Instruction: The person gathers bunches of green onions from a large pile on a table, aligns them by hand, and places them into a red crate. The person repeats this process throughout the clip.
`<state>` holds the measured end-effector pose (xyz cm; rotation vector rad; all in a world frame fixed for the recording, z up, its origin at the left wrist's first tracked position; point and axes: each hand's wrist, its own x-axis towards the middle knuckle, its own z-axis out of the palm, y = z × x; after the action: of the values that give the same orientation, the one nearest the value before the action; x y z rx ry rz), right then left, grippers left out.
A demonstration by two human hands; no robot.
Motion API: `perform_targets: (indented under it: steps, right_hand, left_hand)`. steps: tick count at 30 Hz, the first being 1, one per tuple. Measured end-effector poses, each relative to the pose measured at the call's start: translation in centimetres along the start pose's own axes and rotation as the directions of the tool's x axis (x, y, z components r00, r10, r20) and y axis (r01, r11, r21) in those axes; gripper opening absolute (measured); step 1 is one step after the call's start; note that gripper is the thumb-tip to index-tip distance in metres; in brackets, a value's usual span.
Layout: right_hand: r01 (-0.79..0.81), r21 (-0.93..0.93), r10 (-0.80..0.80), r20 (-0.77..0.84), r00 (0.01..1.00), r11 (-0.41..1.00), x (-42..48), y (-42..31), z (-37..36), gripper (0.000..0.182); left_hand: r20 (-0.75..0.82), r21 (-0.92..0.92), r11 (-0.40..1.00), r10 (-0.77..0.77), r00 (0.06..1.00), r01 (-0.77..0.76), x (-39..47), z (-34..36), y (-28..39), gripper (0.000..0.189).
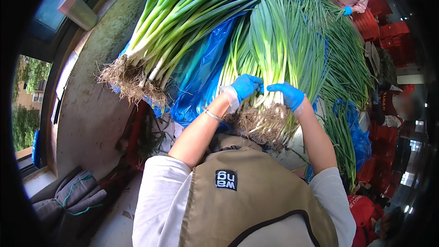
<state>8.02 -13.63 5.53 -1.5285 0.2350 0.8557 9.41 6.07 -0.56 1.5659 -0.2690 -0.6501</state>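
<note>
My left hand [244, 87], in a blue glove with a clear cuff, has its fingers curled at the white stalks of a bunch of green onions [271, 51]. On the other side of the bunch my right hand [291, 95], gloved in blue too, grips the stalks with its thumb across their front. Tangled brown roots [265, 123] hang below both hands, close to my apron [260, 185]. The leaves point away from me over the pile. Between the hands, some stalks are partly hidden by my fingers.
Another bunch of green onions [164, 48] lies at the left on blue plastic sheeting [202, 72], roots towards me. More green onions [343, 61] cover the right. A tumbler [77, 10] stands on the window ledge. Red crates [367, 24] and several people are at the right.
</note>
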Motion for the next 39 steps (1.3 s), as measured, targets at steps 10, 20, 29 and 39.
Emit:
perform_targets:
  steps: [10, 20, 29, 39]
  right_hand:
    - [0.027, 0.238, -0.025, -0.014, 1.000, 0.971, -1.1, 0.2, 0.1, 0.031]
    - [0.225, 0.215, -0.208, -0.100, 0.973, 0.950, -6.5, -3.2, 1.1, 0.050]
    - [0.146, 0.083, -0.126, -0.209, 0.970, 0.986, -22.4, -5.4, -5.9, 0.058]
    - [0.619, 0.374, -0.509, -0.357, 0.783, 0.690, -29.8, -11.7, -2.8, 0.058]
  left_hand:
    - [-0.264, -0.025, 0.960, -0.275, 0.925, 0.278, 1.9, -2.8, -9.8, 0.034]
    - [-0.465, 0.354, 0.865, -0.168, 0.869, 0.356, 0.5, -3.8, -8.0, 0.031]
    - [-0.007, 0.762, 0.610, 0.343, 0.939, -0.217, -2.8, 2.5, 2.0, 0.079]
    - [-0.107, 0.728, 0.666, 0.345, 0.932, -0.163, 3.7, 3.7, -2.3, 0.028]
